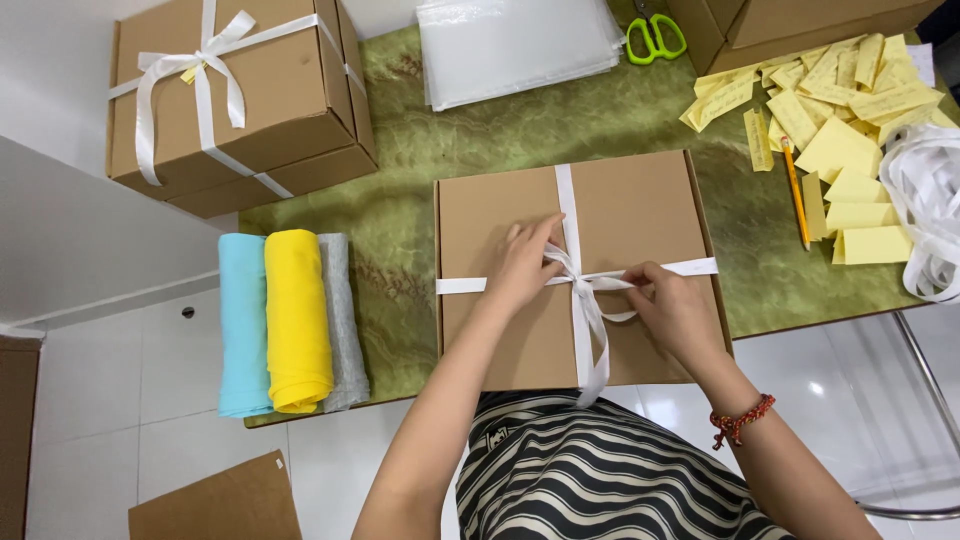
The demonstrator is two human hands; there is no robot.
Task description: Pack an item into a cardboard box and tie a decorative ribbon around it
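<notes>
Far left of the left hand, well apart: stacked brown cardboard boxes (pixel 240 100), top one already tied with white ribbon and bow. Below these, nearer the left forearm: three rolled cloths side by side, touching — light blue roll (pixel 243 325), yellow roll (pixel 297 320), grey roll (pixel 342 320) — long axes running away from the body, on the green marbled tabletop (pixel 400 240).

Directly under both hands: flat brown cardboard box (pixel 575 270), wrapped by a white ribbon (pixel 568 200) in a cross. One band running away from the body, the other running left to right; crossing point lying between the two hands, at the knot (pixel 577 280).

Left hand (pixel 525 265): resting on the box lid just left of the knot, fingers closed narrow on the ribbon at the crossing. Right hand (pixel 675 310): just right of the knot, fingertips pinched on a ribbon strand drawn out toward the right. A loop and a loose tail hanging from the knot toward the body, over the near box edge. Both hands about equally near the knot; left hand touching it, right hand slightly apart along the strand. Red beaded bracelet (pixel 740 420) on the right wrist.

Beyond the hands, away from the body: stack of clear plastic bags (pixel 515 45), green-handled scissors (pixel 655 38).

Right of the right hand, well apart: scattered yellow paper slips (pixel 850 120), a yellow pencil (pixel 797 195) among them, long axis away from the body, and a loose heap of white ribbon (pixel 930 200) at the table edge.
</notes>
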